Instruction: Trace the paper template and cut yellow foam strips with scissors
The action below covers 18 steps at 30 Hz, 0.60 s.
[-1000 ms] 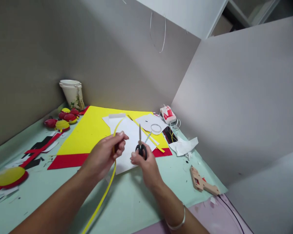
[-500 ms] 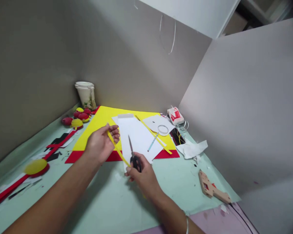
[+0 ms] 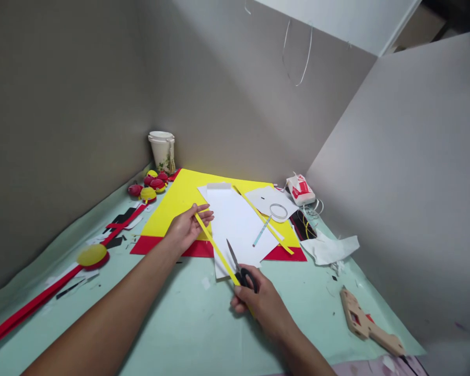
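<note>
A narrow yellow strip (image 3: 216, 248) is stretched slantwise between my two hands. My left hand (image 3: 186, 227) pinches its upper end between thumb and finger, the other fingers loosely spread. Lower down, my right hand (image 3: 260, 297) grips the strip with its thumb and also holds black-handled scissors (image 3: 235, 258), whose blades look closed and point up and away. Beneath the hands lie white paper sheets (image 3: 237, 224) on a yellow sheet (image 3: 172, 203) with a red sheet (image 3: 149, 245) showing along its near edge.
At right lie a glue gun (image 3: 364, 321), crumpled tissue (image 3: 331, 249) and a tissue pack (image 3: 300, 189). A pen (image 3: 261, 231), a ring (image 3: 278, 211) and another yellow strip (image 3: 264, 220) rest on the sheets. Left are a white bucket (image 3: 162, 151), red-yellow round pieces (image 3: 148, 195) and red bands (image 3: 31, 303).
The view has swung left, so everything sits further right. The held strip showed a ridged or notched side before; now a smooth side faces me. Both hands keep their hold, slightly further apart.
</note>
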Motion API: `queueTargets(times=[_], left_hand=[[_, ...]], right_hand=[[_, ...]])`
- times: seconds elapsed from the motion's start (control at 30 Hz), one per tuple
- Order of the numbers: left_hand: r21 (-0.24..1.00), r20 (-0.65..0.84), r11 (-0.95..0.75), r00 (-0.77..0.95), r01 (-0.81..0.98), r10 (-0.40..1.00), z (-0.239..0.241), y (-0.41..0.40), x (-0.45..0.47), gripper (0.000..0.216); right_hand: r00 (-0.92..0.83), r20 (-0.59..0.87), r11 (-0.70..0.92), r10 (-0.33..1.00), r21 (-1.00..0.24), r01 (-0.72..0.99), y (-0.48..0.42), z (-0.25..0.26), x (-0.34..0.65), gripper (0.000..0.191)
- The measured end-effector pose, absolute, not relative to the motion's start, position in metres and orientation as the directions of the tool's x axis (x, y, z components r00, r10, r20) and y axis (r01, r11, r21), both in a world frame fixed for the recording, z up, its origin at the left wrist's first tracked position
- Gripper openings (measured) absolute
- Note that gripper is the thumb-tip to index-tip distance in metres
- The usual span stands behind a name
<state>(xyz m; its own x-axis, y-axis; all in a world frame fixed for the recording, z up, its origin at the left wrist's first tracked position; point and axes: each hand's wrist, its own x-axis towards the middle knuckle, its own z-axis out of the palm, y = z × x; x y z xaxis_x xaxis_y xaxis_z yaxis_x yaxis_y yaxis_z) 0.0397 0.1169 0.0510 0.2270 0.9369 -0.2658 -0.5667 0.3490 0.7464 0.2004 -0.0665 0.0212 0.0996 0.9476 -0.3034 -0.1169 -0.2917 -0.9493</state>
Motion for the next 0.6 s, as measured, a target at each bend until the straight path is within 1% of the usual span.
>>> queueTargets(times=[0.1,0.23,0.33,0.6], left_hand=[[0.773,-0.273,0.357,0.233,-0.525,0.933,0.049,0.117,0.04,0.028],[0.792,-0.278,0.357,0.229,-0.495,0.933,0.048,0.116,0.039,0.027],[0.8,-0.278,0.347,0.211,-0.489,0.937,0.047,0.118,0.037,0.026],[0.812,-0.264,0.316,0.176,-0.491,0.949,0.044,0.124,0.032,0.028]], right_hand=[[0.153,-0.328,-0.309,0.932,-0.941,-0.138,-0.082,0.018,0.205,0.053],[0.182,-0.337,-0.31,0.924,-0.937,-0.16,-0.095,0.018,0.209,0.049],[0.198,-0.356,-0.323,0.913,-0.929,-0.182,-0.098,0.017,0.211,0.052],[0.217,-0.337,-0.301,0.916,-0.936,-0.18,-0.098,0.01,0.214,0.051]])
